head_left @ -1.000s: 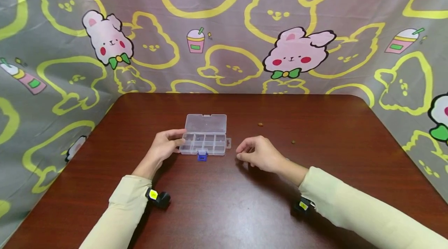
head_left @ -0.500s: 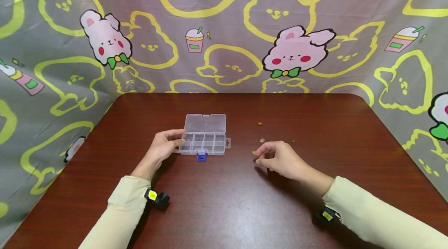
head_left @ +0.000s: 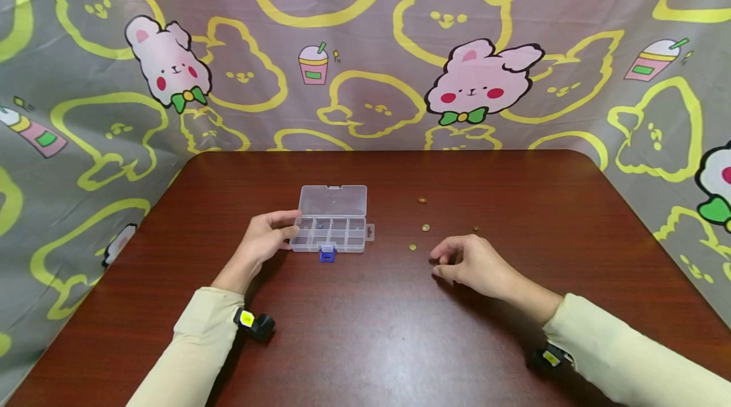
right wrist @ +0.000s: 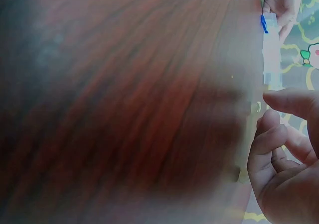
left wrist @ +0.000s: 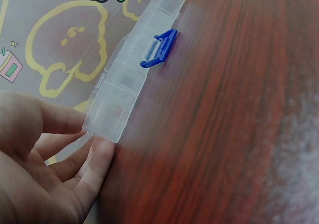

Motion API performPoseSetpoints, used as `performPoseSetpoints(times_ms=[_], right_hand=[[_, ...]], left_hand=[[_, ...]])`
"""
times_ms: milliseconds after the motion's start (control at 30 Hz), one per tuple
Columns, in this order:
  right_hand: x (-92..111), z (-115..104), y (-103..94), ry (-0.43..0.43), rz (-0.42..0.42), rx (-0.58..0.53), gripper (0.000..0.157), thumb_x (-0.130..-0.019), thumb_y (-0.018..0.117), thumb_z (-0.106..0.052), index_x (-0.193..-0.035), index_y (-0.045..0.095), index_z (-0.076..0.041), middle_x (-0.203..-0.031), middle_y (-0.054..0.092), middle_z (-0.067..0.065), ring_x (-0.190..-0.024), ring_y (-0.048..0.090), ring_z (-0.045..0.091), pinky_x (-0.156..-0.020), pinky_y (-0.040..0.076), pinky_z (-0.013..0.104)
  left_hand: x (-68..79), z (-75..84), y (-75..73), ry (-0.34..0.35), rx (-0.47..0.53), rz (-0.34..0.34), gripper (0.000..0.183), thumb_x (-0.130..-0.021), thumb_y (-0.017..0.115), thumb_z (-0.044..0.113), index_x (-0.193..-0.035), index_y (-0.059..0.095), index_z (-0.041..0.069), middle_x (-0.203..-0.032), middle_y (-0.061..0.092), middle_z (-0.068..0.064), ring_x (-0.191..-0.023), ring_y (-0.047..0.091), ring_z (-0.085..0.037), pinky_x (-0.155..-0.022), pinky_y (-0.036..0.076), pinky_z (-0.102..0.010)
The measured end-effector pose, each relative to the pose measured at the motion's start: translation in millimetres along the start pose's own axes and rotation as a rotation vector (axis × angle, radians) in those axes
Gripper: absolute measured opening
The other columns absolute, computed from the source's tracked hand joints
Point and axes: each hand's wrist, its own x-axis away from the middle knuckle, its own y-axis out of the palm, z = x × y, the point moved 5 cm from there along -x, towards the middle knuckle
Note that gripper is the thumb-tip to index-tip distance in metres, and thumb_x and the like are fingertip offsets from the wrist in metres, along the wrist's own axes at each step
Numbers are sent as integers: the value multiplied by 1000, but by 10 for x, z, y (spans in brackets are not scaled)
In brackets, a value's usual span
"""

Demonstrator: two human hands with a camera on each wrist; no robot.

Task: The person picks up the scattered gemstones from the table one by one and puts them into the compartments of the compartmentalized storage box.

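A clear plastic compartment box (head_left: 356, 242) lies on the table with its lid (head_left: 334, 200) raised at the back and a blue latch (head_left: 327, 256) hanging at the front. My left hand (head_left: 264, 240) holds the box's left end between thumb and fingers. A few tiny pieces show inside the compartments, too small to identify. To the right of the box, my right hand (head_left: 471, 264) hovers low with loosely bent fingers and nothing visible between them. Closest to its fingertips is a small yellow-green bead-like piece (head_left: 413, 247), with a pale round piece (head_left: 425, 227) just behind.
Farther back lies an orange-brown oval piece (head_left: 422, 200). A dark greenish piece (head_left: 476, 228) sits just beyond the right hand. The brown wooden table (head_left: 365, 343) meets a patterned cloth (head_left: 371, 45) at the back and sides.
My right hand has moved rightward, away from the box, uncovering the pale round piece and then the yellow-green one. The left hand stays on the box.
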Motion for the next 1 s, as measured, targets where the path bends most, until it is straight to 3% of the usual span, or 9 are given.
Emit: performPoseSetpoints(times_ms=[267,1000], right_hand=[[10,20,-9,12,0,32,14,-80,79,-4,-93,74,-6,-74,61,-4,-57,54,12,-50,43,23],[20,9,41,29,-20,39,9,-84,73,1,-91,74,-4,-69,60,-4,-49,53,12,-43,44,25]], left_hand=[[8,-10,3,5,16,-12,41,-93,62,-1,-134,61,-4,-130,61,-26,-92,65,-20,-67,58,-27],[0,-8,-5,-8,4,-7,40,-94,63,1,-135,62,-1,-130,62,-24,-97,65,-23,-69,58,-28]])
